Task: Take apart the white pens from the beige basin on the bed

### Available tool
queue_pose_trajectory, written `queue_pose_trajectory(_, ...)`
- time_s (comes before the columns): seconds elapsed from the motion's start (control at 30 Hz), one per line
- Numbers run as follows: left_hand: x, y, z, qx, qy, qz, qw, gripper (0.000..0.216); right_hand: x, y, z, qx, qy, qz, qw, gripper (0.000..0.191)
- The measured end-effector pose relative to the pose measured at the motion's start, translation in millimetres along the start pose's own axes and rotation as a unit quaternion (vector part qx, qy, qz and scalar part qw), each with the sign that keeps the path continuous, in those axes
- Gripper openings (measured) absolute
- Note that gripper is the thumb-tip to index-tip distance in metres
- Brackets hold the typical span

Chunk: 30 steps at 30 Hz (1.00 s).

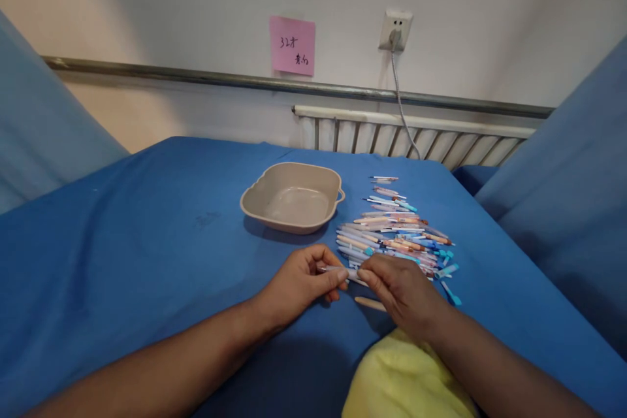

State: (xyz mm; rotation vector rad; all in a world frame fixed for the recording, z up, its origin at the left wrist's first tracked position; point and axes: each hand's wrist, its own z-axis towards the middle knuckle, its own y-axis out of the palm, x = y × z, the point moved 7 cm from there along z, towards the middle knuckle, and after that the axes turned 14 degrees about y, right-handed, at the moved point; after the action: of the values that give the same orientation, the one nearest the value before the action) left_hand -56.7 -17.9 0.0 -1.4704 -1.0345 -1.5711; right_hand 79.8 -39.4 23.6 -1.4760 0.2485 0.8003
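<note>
My left hand and my right hand meet over the blue sheet. Both pinch the same pale pen, one at each end. A heap of several pastel pens lies just beyond my right hand. One loose peach-coloured pen part lies on the sheet under my right hand. A shallow beige tray stands behind my left hand with nothing in it.
A yellow cloth lies by my right forearm. Blue fabric rises at the left and right. Behind are a rail, a pink note, and a wall socket with a cable.
</note>
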Motion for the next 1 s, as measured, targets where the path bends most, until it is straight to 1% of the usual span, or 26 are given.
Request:
queue_pose_trajectory(0.07, -4.4, -0.2, 0.0, 0.006, -0.021, -0.041, 0.999, 0.029, 2.9, -2.0, 1.3, 0.015, 0.018, 0.044, 0.999, 0.011)
queue_pose_trajectory(0.1, -6.8, -0.2, -0.3, 0.008, -0.034, -0.062, 0.997, 0.029, 2.9, -3.7, 1.1, 0.028, 0.015, 0.053, 0.998, 0.014)
queue_pose_trajectory(0.13, -9.0, 0.0, -0.8, 0.008, -0.048, -0.080, 0.996, 0.028, 1.6, -5.2, 0.3, 0.042, 0.004, 0.054, 0.998, 0.016)
queue_pose_trajectory(0.2, -12.7, 0.9, -2.2, 0.005, -0.075, -0.110, 0.991, 0.027, -3.1, -6.5, -2.5, 0.056, -0.035, 0.036, 0.997, 0.010)
queue_pose_trajectory(0.3, -14.6, 3.2, -3.6, -0.005, -0.092, -0.125, 0.988, 0.028, -7.4, -5.6, -5.7, 0.053, -0.072, -0.008, 0.996, 0.006)
queue_pose_trajectory(0.33, -13.5, 3.6, -3.3, -0.008, -0.084, -0.117, 0.990, 0.028, -7.3, -5.2, -5.8, 0.050, -0.072, -0.020, 0.996, 0.007)
queue_pose_trajectory(0.4, -8.2, 3.0, -1.9, -0.008, -0.047, -0.076, 0.996, 0.028, -5.4, -4.6, -4.0, 0.040, -0.058, -0.021, 0.997, 0.012)
queue_pose_trajectory(0.5, 2.2, 0.9, -0.5, 0.002, 0.017, 0.000, 1.000, 0.026, 0.0, -2.0, 1.3, 0.009, -0.014, 0.025, 1.000, 0.026)
queue_pose_trajectory(0.57, 5.9, -0.8, -0.3, 0.012, 0.038, 0.025, 0.999, 0.025, 3.3, 0.6, 4.2, -0.020, 0.015, 0.070, 0.997, 0.032)
queue_pose_trajectory(0.63, 5.4, -2.8, 0.2, 0.021, 0.039, 0.021, 0.999, 0.024, 5.9, 0.0, 5.3, -0.026, 0.035, 0.112, 0.993, 0.026)
queue_pose_trajectory(0.7, 2.8, -5.2, 1.1, 0.027, 0.032, 0.010, 0.999, 0.025, 8.9, -5.1, 4.9, 0.003, 0.049, 0.134, 0.990, 0.018)
queue_pose_trajectory(0.77, 0.0, -7.2, 2.4, 0.031, 0.027, 0.006, 0.999, 0.026, 10.8, -10.0, 3.7, 0.038, 0.052, 0.123, 0.990, 0.021)
queue_pose_trajectory(0.87, -2.9, -8.7, 3.4, 0.036, 0.020, 0.003, 0.999, 0.027, 7.3, -13.6, 2.5, 0.066, 0.017, 0.089, 0.994, 0.012)
queue_pose_trajectory(0.93, -3.6, -7.9, 3.1, 0.038, 0.015, -0.004, 0.999, 0.027, 3.5, -14.6, 2.4, 0.071, -0.015, 0.076, 0.994, 0.006)
queue_pose_trajectory(1.0, -3.1, -6.4, 2.5, 0.041, 0.014, -0.013, 0.999, 0.028, 2.2, -14.1, 3.3, 0.066, -0.026, 0.069, 0.995, 0.007)
